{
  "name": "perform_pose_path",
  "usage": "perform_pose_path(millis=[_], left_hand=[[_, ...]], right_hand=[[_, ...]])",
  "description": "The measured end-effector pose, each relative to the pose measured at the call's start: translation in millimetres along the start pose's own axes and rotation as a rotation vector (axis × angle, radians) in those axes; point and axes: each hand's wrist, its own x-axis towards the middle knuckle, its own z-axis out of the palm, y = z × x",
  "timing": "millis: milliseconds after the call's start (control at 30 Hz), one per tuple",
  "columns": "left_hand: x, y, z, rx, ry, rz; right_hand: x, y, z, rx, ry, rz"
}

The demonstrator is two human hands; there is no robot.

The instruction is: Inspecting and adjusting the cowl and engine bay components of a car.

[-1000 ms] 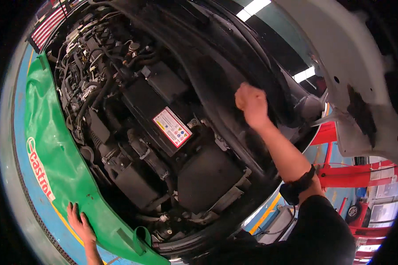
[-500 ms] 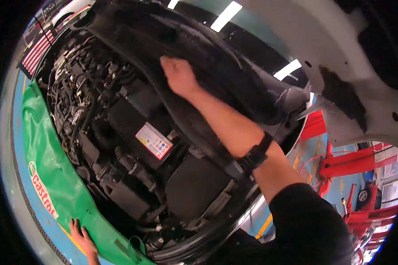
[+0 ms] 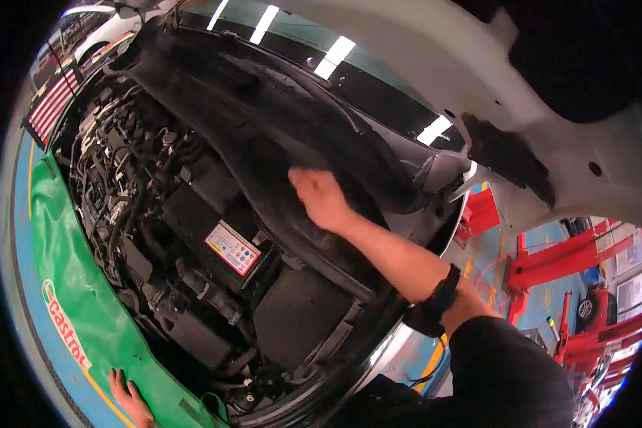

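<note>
My right hand (image 3: 319,198) is over the black plastic cowl trim (image 3: 264,153) below the windscreen. Its fingers look curled in, slightly blurred; anything inside them is hidden. A black band with a dark device (image 3: 435,307) is strapped around that forearm. At the lower left my left hand (image 3: 130,399) rests on the green fender cover (image 3: 78,285), fingers stretched out and empty. Between the hands lies the open engine bay, with a black battery (image 3: 192,221) bearing a white and red label (image 3: 232,247), and a black box lid (image 3: 299,314) nearer me.
The raised bonnet (image 3: 435,64) hangs over the upper right. Behind the cowl is the windscreen (image 3: 378,89), reflecting lights. Red lift arms (image 3: 556,260) stand at the right, near a red car (image 3: 599,310). A red slatted cabinet (image 3: 53,107) is at the far left.
My right hand has moved nearer to me and slightly right along the cowl trim. The view has shifted a little. My left hand stays on the fender cover.
</note>
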Motion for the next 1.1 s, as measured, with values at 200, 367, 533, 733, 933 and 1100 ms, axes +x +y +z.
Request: perform_pose_path(millis=[200, 367, 533, 733, 933, 1100], left_hand=[[-4.0, 3.8, 1.9, 0.121, 0.014, -0.034], [-7.8, 13.2, -0.7, 0.144, 0.042, -0.051], [-8.1, 20.8, -3.9, 0.158, 0.017, -0.057], [-7.2, 28.8, -8.4, 0.163, 0.010, -0.069], [-4.4, 28.4, -7.5, 0.177, -0.004, -0.051], [-7.6, 23.2, -4.4, 0.198, 0.014, -0.064]], right_hand=[[-2.2, 25.2, -3.4, -0.352, -0.040, 0.045], [62.4, -12.4, 20.7, -0.377, -0.068, -0.089], [146.7, -73.1, 52.3, -0.131, -0.052, -0.636], [152.0, 4.3, 93.6, -0.066, 0.035, -0.352], [157.3, 79.4, 87.0, -0.169, 0.073, -0.342], [84.7, 10.6, 42.1, -0.206, -0.076, 0.147]])
